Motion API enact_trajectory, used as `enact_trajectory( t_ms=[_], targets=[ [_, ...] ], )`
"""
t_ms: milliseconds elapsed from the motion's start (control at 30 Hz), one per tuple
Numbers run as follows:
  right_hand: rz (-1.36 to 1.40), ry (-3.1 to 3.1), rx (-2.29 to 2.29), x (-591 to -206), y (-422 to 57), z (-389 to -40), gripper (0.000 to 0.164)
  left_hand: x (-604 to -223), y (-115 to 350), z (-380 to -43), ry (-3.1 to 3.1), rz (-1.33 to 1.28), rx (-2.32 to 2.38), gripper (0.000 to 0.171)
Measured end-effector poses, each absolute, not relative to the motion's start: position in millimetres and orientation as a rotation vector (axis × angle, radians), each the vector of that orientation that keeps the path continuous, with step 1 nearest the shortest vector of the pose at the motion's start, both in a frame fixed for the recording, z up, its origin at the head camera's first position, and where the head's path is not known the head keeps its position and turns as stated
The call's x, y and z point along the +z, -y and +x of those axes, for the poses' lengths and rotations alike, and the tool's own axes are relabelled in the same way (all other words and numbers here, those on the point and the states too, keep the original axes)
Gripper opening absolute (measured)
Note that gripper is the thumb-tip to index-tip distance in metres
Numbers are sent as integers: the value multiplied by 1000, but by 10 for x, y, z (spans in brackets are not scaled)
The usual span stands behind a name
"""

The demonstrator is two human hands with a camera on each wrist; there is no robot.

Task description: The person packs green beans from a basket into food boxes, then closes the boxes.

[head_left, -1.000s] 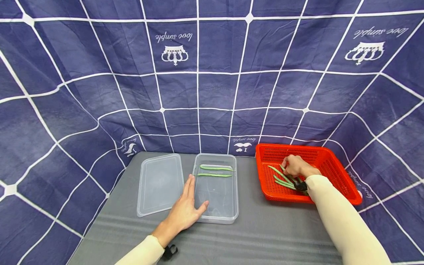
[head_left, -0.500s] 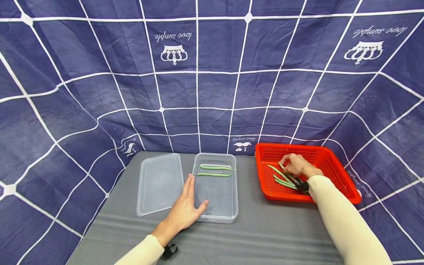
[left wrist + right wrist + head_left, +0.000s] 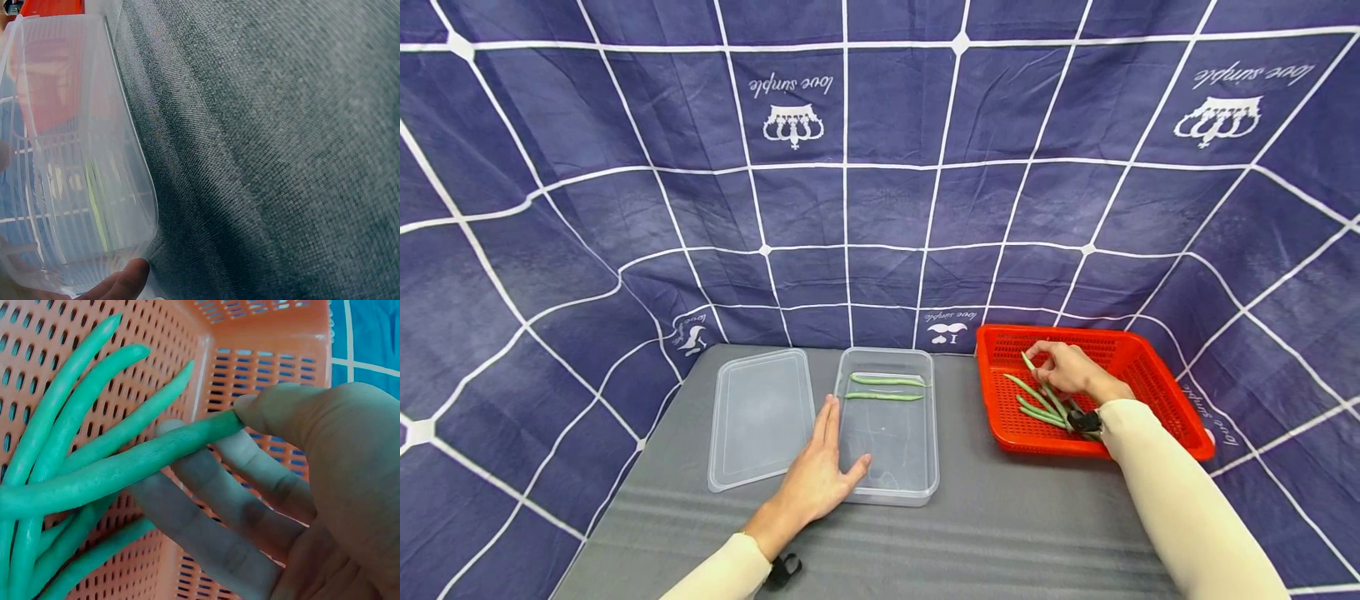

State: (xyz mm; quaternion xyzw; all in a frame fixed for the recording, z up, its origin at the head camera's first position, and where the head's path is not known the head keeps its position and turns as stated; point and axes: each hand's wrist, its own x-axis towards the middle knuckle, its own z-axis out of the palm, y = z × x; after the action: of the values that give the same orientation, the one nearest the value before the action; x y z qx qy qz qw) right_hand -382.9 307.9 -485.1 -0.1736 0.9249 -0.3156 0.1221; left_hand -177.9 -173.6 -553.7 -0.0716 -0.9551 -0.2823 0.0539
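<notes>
In the red basket [image 3: 1011, 437] at the right, my right hand [image 3: 1070, 369] pinches one green bean [image 3: 125, 464] near its tip, thumb on top and fingers beneath. Several other green beans [image 3: 69, 419] lie under and beside it in the basket. My left hand [image 3: 820, 475] rests with fingers straight against the left wall of a clear plastic container [image 3: 887, 454]. Inside that container, two green beans [image 3: 887, 397] lie side by side near the far end. The left wrist view shows fingertips [image 3: 134, 278] touching the container's outer wall.
A flat translucent lid [image 3: 762, 421] lies on the grey table [image 3: 970, 533] left of the container. Behind the table and along its sides hangs a blue curtain [image 3: 895, 208] with white lines. The basket's rim stands above the beans.
My right hand has shifted slightly, drawing the pinched green bean up and toward the far left of the basket. The left hand and the container have stayed in place.
</notes>
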Motion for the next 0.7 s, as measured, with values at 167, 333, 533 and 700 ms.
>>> enact_trajectory(
  t_ms=[167, 333, 533, 700],
  targets=[
    [-552, -2753, -920, -4756, -2992, -3743, 40, -5527, 1720, -1782, 2894, -233, -862, 112],
    [-613, -2823, -863, -4679, -2911, -3721, 46, -5511, 1711, -1776, 2876, -250, -859, 110],
    [-698, -2888, -813, -4595, -2766, -3679, 51, -5524, 1718, -1755, 2867, -247, -835, 109],
    [-755, -2902, -826, -4530, -2656, -3631, 49, -5521, 1727, -1746, 2879, -243, -841, 110]
  ],
)
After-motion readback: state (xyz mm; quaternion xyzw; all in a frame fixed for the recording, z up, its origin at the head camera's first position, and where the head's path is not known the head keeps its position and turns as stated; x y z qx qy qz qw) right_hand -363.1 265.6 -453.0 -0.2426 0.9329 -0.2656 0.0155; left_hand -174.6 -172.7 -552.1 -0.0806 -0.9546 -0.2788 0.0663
